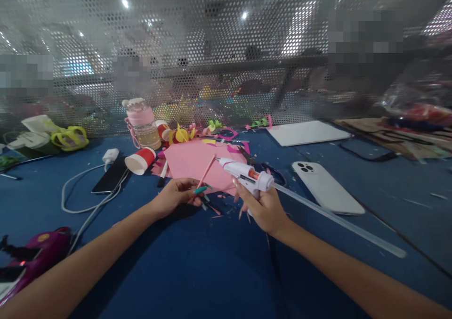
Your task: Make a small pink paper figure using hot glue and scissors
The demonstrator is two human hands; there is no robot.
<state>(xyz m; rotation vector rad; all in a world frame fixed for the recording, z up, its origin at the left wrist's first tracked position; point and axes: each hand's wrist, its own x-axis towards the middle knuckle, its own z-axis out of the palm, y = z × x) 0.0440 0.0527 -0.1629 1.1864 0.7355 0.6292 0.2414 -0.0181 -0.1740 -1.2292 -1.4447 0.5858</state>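
Note:
My left hand [180, 197] pinches the lower end of a thin pink paper strip [207, 169], which slants up to the right. My right hand [263, 208] is wrapped round the handle of a white glue gun [243, 172]. Its nozzle points left, close to the strip's upper end; whether they touch I cannot tell. A long clear glue stick [339, 220] sticks out of the gun's back toward the lower right. Behind both hands lie pink paper sheets [187, 156], with small paper scraps [215, 208] on the table between the hands.
On the blue table [176, 272], a red paper cup [140, 161] lies tipped near a pink-topped bottle [141, 126]. A black phone [111, 175] with a white cable is at left, a white phone [326, 187] at right. Scissors [247, 155] lie by the paper. Perforated metal [226, 74] stands behind.

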